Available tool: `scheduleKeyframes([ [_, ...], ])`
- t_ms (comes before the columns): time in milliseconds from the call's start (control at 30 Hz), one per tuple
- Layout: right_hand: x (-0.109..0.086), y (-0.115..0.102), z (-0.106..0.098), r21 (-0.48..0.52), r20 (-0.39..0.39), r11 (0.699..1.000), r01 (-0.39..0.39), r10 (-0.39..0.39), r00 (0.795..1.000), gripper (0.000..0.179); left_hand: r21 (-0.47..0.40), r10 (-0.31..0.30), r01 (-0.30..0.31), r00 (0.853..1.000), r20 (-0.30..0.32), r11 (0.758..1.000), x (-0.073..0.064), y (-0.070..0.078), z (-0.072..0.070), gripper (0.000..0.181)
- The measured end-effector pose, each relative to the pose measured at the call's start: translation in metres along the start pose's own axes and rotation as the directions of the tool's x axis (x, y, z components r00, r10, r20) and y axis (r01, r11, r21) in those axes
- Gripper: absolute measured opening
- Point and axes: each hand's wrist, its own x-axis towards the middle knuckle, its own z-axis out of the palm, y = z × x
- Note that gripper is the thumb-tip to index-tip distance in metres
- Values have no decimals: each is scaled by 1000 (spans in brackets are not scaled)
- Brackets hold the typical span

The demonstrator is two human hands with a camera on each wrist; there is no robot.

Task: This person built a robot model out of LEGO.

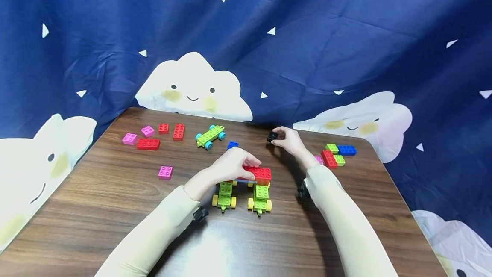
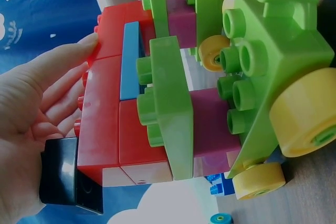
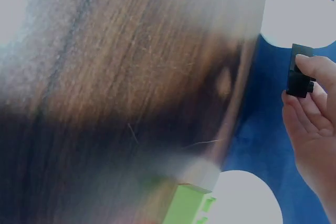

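Red bricks [image 1: 263, 177] top a wheeled structure [image 1: 262, 192] in the lower middle of the head view, which stands on lime-green bases [image 1: 225, 200] with yellow wheels [image 1: 233, 202]. The left hand [image 1: 232, 163] holds this top from above, thumb toward the lower edge of the frame and fingers over the far part. In the left wrist view, at lower left, a black block [image 2: 60, 174] sits between the palm and the red; I cannot tell whether the hand grips it. That view also shows a blue piece [image 2: 129, 61] and, right of centre, purple bricks [image 2: 212, 124] between green parts.

Just right of the head view's middle, the right hand [image 1: 291, 142] pinches a small black brick [image 1: 271, 137], thumb and fingertips set narrow around it, apart from the structure.

At the table's [image 1: 115, 208] upper left lie pink bricks [image 1: 130, 139] and loose red pieces [image 1: 148, 144]. A lime-green car [image 1: 210, 137] with turquoise wheels [image 1: 209, 145] stands toward the middle, and a blue brick [image 1: 232, 145] shows just above the left hand. At right, beside the right sleeve [image 1: 334, 200], red, lime-green, blue and pink pieces lie close together. Behind hangs a dark blue curtain [image 1: 307, 7] with white triangles and smiling clouds [image 1: 196, 80].
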Motion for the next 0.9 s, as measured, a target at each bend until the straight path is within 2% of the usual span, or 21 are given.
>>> scheduleKeyframes([
  [200,-16,-20,-16,36,-35,999,0,1,999,42,-18,2,-2,1000,0,1000,0,0,0,38],
  [467,-42,-50,-35,26,-107,996,88,-84,991,43,-24,-9,9,1000,-1,1000,0,-2,0,37],
  [667,-64,-74,-43,63,-96,986,153,-147,985,41,-35,-20,19,1000,-5,999,-1,-3,1,36],
  [900,-89,-86,-49,85,-89,982,168,-160,983,38,-29,-2,2,1000,2,1000,1,-2,0,37],
])
